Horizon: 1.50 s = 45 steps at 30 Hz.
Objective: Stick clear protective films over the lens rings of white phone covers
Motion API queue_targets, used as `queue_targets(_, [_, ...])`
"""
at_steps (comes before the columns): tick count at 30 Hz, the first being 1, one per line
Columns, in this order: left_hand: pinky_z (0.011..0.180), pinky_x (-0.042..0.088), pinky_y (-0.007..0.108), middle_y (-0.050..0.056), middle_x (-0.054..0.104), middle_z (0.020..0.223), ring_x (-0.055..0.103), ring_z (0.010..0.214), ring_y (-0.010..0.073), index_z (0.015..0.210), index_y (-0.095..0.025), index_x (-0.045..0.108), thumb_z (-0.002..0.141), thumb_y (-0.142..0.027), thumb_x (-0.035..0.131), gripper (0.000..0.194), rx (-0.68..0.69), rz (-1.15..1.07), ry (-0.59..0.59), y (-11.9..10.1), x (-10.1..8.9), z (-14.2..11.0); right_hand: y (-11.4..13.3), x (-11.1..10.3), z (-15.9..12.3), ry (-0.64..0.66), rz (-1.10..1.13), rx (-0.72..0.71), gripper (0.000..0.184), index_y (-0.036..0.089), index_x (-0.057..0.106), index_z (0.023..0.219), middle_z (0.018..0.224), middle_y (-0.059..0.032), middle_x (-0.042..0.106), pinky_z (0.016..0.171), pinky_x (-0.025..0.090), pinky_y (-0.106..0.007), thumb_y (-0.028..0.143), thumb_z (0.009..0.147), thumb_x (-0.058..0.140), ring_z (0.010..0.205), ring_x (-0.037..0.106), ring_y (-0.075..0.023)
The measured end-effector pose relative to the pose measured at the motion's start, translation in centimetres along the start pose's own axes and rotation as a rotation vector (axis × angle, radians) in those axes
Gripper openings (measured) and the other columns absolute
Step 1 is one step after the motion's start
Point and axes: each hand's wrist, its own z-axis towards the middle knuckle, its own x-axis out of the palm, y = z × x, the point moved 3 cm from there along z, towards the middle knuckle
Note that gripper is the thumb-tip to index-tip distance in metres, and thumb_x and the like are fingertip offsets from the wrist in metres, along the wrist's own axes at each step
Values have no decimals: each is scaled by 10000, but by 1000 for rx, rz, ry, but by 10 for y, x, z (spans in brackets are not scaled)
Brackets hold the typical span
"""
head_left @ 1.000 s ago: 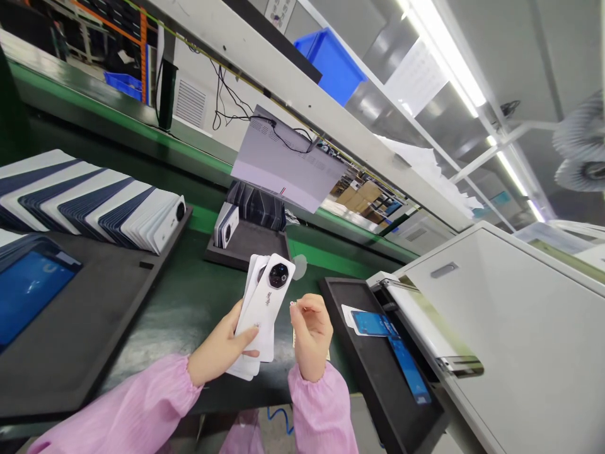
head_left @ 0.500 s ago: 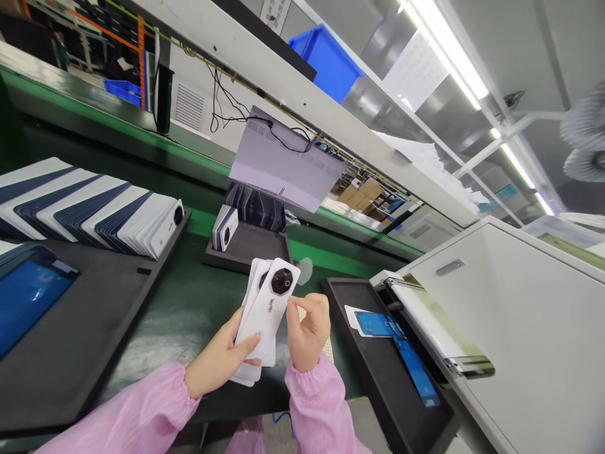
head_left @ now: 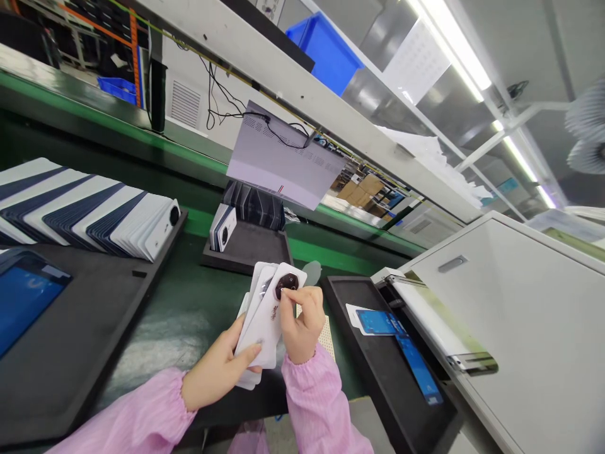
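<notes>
My left hand (head_left: 220, 364) grips a small fanned stack of white phone back covers (head_left: 258, 328), thumb on top and fingers beneath. The top cover has a dark round camera window (head_left: 285, 285) at its upper end and small lettering below it. My right hand (head_left: 303, 321) is closed in a pinch, its fingertips at the camera window. Whatever lies between those fingertips is too small to make out. A translucent round-edged piece (head_left: 312, 272) shows just behind the covers.
On the left, a dark tray (head_left: 108, 302) holds rows of white and dark-blue covers (head_left: 89, 208). A smaller tray (head_left: 250, 249) with covers stands ahead, below a grey monitor (head_left: 283, 154). A right-hand tray (head_left: 378, 372) carries blue-filmed pieces (head_left: 418, 366). A white cabinet (head_left: 529, 302) stands beyond.
My right fingertips have moved from the top cover's right edge up and left onto its camera window. The covers in my left hand are fanned slightly wider.
</notes>
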Motion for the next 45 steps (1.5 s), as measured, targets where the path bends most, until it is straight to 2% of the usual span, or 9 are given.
queue_targets(5, [756, 573, 348, 53, 558, 1201, 588, 913, 195, 1384, -255, 266, 841, -303, 524, 603, 14, 10, 1, 2, -1, 0, -1, -3, 2, 20, -13, 13, 137, 190, 556, 807, 684, 10, 490, 603, 427, -303, 57, 781, 540, 655, 475, -133])
queue_targets(11, [778, 575, 372, 60, 527, 1235, 580, 917, 187, 1369, -239, 284, 848, -288, 509, 569, 13, 18, 6, 5, 0, -1, -3, -5, 1, 10, -29, -36, 163, 198, 570, 771, 701, 1, 483, 575, 425, -294, 37, 750, 558, 667, 478, -138])
queue_targets(19, [782, 578, 383, 79, 507, 1225, 552, 1020, 235, 1361, -224, 293, 847, -293, 504, 559, 9, 40, 8, 2, 2, 0, -2, -6, 1, -5, 0, -81, 198, 199, 560, 788, 688, 5, 495, 579, 426, -298, 9, 733, 570, 665, 469, -135])
queue_targets(27, [778, 577, 381, 66, 559, 1066, 606, 839, 185, 1349, -210, 328, 846, -315, 504, 543, 5, 136, -32, 6, 0, -1, -2, -7, 2, -30, 12, -100, 186, 204, 546, 797, 681, 10, 482, 559, 421, -288, 23, 754, 559, 650, 468, -133])
queue_targets(35, [780, 579, 368, 69, 524, 1200, 593, 899, 184, 1349, -235, 330, 850, -287, 500, 530, 13, 82, 6, 2, 2, -1, 2, -10, 5, 61, 0, -38, 150, 189, 545, 732, 669, 4, 503, 559, 427, -278, 42, 764, 537, 637, 484, -128])
queue_targets(42, [767, 580, 359, 73, 503, 1240, 588, 955, 205, 1361, -241, 315, 840, -294, 508, 558, -5, 65, -7, 2, 2, -1, -2, -8, 2, 91, 17, 1, 173, 185, 557, 839, 699, 3, 491, 546, 436, -262, 32, 770, 513, 624, 486, -117])
queue_targets(45, [773, 580, 368, 75, 500, 1241, 592, 935, 199, 1359, -240, 319, 837, -312, 516, 562, -6, 76, -19, 3, 1, 0, -3, -9, 1, 96, 25, -1, 183, 186, 577, 816, 730, -9, 495, 532, 437, -255, 23, 762, 514, 630, 494, -116])
